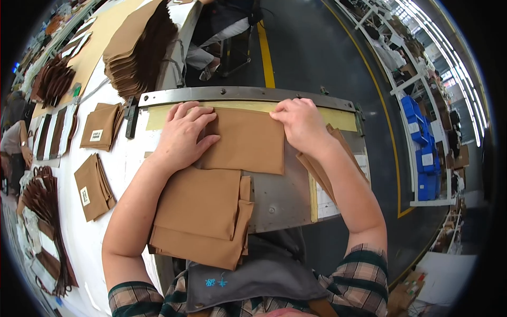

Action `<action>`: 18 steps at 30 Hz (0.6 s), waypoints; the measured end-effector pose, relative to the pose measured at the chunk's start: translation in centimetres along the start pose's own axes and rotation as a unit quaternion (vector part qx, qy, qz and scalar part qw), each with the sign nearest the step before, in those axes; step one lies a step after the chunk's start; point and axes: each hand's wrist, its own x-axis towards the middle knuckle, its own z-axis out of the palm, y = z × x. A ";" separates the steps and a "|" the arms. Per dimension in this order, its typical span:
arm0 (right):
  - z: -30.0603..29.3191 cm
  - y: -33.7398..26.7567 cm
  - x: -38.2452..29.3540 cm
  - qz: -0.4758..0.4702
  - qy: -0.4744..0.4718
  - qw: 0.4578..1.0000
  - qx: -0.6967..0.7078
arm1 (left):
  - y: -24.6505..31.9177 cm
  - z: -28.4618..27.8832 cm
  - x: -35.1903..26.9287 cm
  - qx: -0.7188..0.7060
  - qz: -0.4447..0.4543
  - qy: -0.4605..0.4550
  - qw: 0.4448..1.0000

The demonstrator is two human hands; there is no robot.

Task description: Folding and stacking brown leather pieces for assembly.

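A folded tan fabric piece lies flat on a metal plate, its far edge along a long steel bar with yellow strip beneath. My left hand rests on its left side, fingers spread towards the bar. With thumb and forefinger, my right hand pinches the piece's far right corner. Nearer to my body, a stack of folded tan pieces overlaps the plate's left front. More tan pieces lie under my right forearm, partly hidden by it.
On the white table at left are two small piles of labelled tan pieces. A tall stack of tan sheets stands beyond. Brown straps lie farther left. A seated person is past the bar; shelves with blue bins stand right.
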 end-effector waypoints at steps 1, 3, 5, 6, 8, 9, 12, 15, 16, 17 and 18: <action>-0.1 0.4 0.0 0.033 -0.020 0.997 0.061 | 0.1 -0.1 -0.1 0.000 0.005 -0.002 1.000; -0.7 -0.4 0.6 0.107 -0.039 0.989 0.091 | 0.2 -0.1 -0.5 -0.011 -0.018 -0.011 1.000; -0.7 -0.8 1.2 0.179 -0.058 0.975 0.119 | 0.2 -0.3 -0.1 -0.030 -0.021 -0.023 0.999; -0.7 -0.6 1.6 0.217 -0.089 0.959 0.162 | 0.3 -0.4 0.1 -0.050 -0.026 -0.033 0.998; -0.4 -0.2 1.8 0.253 -0.116 0.938 0.205 | 0.2 -0.4 0.0 -0.043 -0.018 -0.032 0.998; 0.0 0.1 1.7 0.249 -0.107 0.935 0.228 | 0.1 -0.4 0.0 -0.036 -0.012 -0.029 0.999; 0.0 0.0 1.8 0.261 -0.116 0.915 0.285 | 0.7 -0.9 0.3 -0.046 -0.023 -0.005 0.999; 0.4 -0.4 1.4 0.245 -0.093 0.927 0.268 | 0.7 -1.5 0.2 -0.057 0.012 0.004 0.998; 0.6 -0.6 1.3 0.208 -0.054 0.952 0.216 | 0.3 -2.4 0.3 -0.054 0.018 0.002 0.998; 0.5 -0.6 1.4 0.209 -0.052 0.952 0.217 | 0.7 -4.5 0.5 -0.147 0.005 -0.116 0.982; 0.3 -0.7 1.5 0.123 0.011 0.982 0.140 | 1.3 -6.1 0.7 -0.239 -0.011 -0.231 0.943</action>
